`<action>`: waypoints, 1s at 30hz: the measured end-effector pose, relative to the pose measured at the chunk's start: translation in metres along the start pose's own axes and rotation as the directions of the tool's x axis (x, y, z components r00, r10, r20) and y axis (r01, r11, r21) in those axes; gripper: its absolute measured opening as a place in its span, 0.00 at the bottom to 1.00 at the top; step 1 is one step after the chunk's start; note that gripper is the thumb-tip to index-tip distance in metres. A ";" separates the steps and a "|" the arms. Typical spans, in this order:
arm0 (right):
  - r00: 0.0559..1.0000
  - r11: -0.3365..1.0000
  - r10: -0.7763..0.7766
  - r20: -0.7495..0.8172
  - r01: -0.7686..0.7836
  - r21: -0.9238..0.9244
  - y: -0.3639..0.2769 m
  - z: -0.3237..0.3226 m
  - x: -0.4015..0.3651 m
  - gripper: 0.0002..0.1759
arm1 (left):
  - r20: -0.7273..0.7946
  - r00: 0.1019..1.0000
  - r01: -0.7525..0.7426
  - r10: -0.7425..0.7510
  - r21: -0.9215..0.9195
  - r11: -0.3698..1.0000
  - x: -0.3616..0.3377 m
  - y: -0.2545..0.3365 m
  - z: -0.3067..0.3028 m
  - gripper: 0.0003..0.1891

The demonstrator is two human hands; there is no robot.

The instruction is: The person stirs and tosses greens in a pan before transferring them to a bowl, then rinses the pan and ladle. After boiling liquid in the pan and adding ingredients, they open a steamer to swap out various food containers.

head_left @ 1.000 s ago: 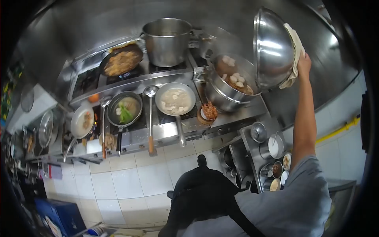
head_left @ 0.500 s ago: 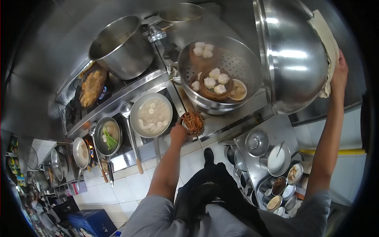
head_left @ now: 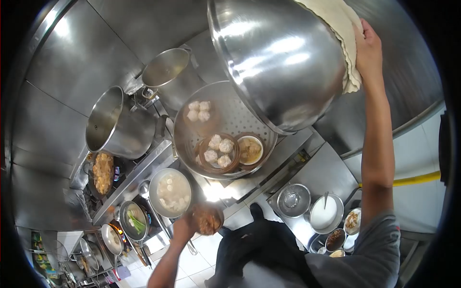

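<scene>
My right hand (head_left: 370, 52) is closed on a folded pale cloth (head_left: 349, 45) against a large domed steel lid (head_left: 283, 62). The lid is tilted and covers the right side of a wide steamer pot with a perforated tray (head_left: 245, 113). Inside sit a small bamboo steamer of dumplings (head_left: 220, 151), another group of dumplings (head_left: 198, 111) behind it, and one basket with a bowl of yellowish food (head_left: 250, 150). Low in front of the stove, my left hand (head_left: 181, 230) grips a small round basket of reddish-brown food (head_left: 208, 220), blurred by motion.
Left of the steamer are a pan of milky soup (head_left: 170, 192), a pan with greens (head_left: 134, 221) and tall stockpots (head_left: 108, 120). Fried food (head_left: 103, 174) lies in a dark pan by a flame. At right, a steel counter holds a colander (head_left: 294, 200) and a white-filled pot (head_left: 323, 213).
The lid has come leftward over part of the steamer pot in my right hand. My left hand has drawn the basket of brown food back toward me. The view has shifted too.
</scene>
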State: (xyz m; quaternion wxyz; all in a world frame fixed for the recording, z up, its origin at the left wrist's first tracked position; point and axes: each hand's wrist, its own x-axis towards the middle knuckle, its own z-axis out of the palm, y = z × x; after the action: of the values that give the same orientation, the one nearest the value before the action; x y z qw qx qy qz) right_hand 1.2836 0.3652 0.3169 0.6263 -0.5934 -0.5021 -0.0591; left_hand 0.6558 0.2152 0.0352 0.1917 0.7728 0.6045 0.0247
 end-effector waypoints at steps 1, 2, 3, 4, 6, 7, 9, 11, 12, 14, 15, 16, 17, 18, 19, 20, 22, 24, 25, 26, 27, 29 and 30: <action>0.999 1.000 -0.004 -0.033 0.003 -0.014 -0.001 0.004 0.003 0.20 | 0.171 0.976 0.109 -0.132 0.139 0.984 -0.003 -0.013 -0.020 0.24; 0.999 1.000 -0.001 -0.040 0.001 -0.010 0.000 0.006 0.006 0.20 | 0.167 0.986 0.011 -0.023 0.073 0.997 -0.002 0.012 -0.072 0.21; 0.999 0.999 0.005 -0.047 -0.006 -0.037 0.000 0.009 0.010 0.20 | 0.202 0.978 0.019 -0.049 0.147 0.989 0.003 0.014 -0.102 0.17; 0.999 0.998 0.012 -0.052 -0.015 -0.065 -0.003 0.012 0.012 0.20 | 0.176 0.984 -0.004 -0.017 0.121 0.993 0.012 0.037 -0.143 0.16; 0.997 0.997 -0.037 -0.072 0.032 -0.068 -0.020 0.017 0.009 0.18 | 0.153 0.984 -0.127 0.090 0.255 0.959 0.038 0.068 -0.207 0.13; 0.992 0.994 -0.091 -0.091 0.084 -0.075 -0.028 0.020 0.009 0.16 | 0.152 0.981 -0.158 0.124 0.235 0.959 0.057 0.081 -0.233 0.12; 0.983 0.983 -0.134 -0.122 0.117 -0.141 -0.036 0.024 0.011 0.14 | 0.097 0.937 -0.350 0.336 0.256 0.901 0.103 0.111 -0.270 0.14; 0.973 0.971 -0.185 -0.137 0.159 -0.177 -0.024 0.019 0.018 0.12 | 0.097 0.864 -0.498 0.493 0.307 0.811 0.155 0.154 -0.290 0.14; 0.972 0.970 -0.184 -0.144 0.155 -0.187 -0.024 0.016 0.018 0.12 | 0.119 0.826 -0.557 0.551 0.317 0.768 0.186 0.166 -0.289 0.15; 0.977 0.986 -0.154 -0.148 0.143 -0.086 -0.031 0.016 0.018 0.12 | 0.110 0.734 -0.666 0.670 0.314 0.677 0.247 0.189 -0.270 0.16; 0.975 0.986 -0.156 -0.159 0.143 -0.092 -0.031 0.013 0.018 0.12 | 0.078 0.677 -0.715 0.732 0.306 0.629 0.278 0.201 -0.253 0.15; 0.981 0.993 -0.108 -0.160 0.099 -0.068 -0.030 0.010 0.018 0.11 | 0.083 0.566 -0.806 0.820 0.263 0.530 0.315 0.203 -0.229 0.15; 0.985 0.998 -0.062 -0.159 0.056 -0.043 -0.031 0.007 0.018 0.11 | 0.128 0.565 -0.810 0.815 0.275 0.518 0.342 0.218 -0.210 0.15; 0.984 0.997 -0.065 -0.168 0.058 -0.045 -0.032 0.001 0.016 0.11 | 0.164 0.576 -0.804 0.801 0.289 0.519 0.361 0.235 -0.190 0.15; 0.981 0.993 -0.084 -0.175 0.068 -0.099 -0.034 -0.006 0.014 0.11 | 0.198 0.581 -0.801 0.789 0.307 0.514 0.380 0.251 -0.172 0.15; 0.978 0.985 -0.104 -0.180 0.076 -0.153 -0.035 -0.013 0.011 0.11 | 0.227 0.587 -0.798 0.777 0.323 0.509 0.396 0.267 -0.154 0.16; 0.974 0.991 -0.131 -0.186 0.121 -0.064 -0.040 -0.022 0.005 0.12 | 0.273 0.607 -0.786 0.747 0.345 0.513 0.420 0.291 -0.127 0.16; 0.968 0.984 -0.165 -0.190 0.174 0.028 -0.039 -0.029 0.003 0.12 | 0.291 0.626 -0.773 0.723 0.354 0.527 0.430 0.300 -0.111 0.16; 0.985 0.995 -0.046 -0.166 0.060 0.079 -0.034 -0.036 0.003 0.16 | 0.293 0.637 -0.765 0.713 0.352 0.539 0.431 0.303 -0.105 0.17; 0.989 0.990 0.074 -0.131 -0.056 0.131 -0.032 -0.040 0.002 0.19 | 0.290 0.640 -0.764 0.712 0.345 0.546 0.430 0.301 -0.102 0.17; 0.990 0.989 0.062 -0.130 -0.044 0.141 -0.032 -0.041 0.002 0.19 | 0.279 0.644 -0.760 0.712 0.344 0.552 0.427 0.301 -0.102 0.17; 0.995 0.990 -0.050 -0.091 0.037 -0.138 -0.041 -0.031 0.001 0.18 | 0.250 0.640 -0.762 0.726 0.329 0.558 0.411 0.291 -0.112 0.17; 0.996 0.992 -0.060 -0.067 0.052 -0.114 -0.051 -0.022 -0.001 0.18 | 0.213 0.634 -0.765 0.743 0.309 0.564 0.397 0.277 -0.124 0.17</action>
State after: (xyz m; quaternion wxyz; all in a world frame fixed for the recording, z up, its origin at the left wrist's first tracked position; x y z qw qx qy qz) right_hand 1.2610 0.3327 0.3557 0.6075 -0.6108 -0.4920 -0.1255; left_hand 0.9849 0.5688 0.1629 0.0305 0.9780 0.2036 -0.0334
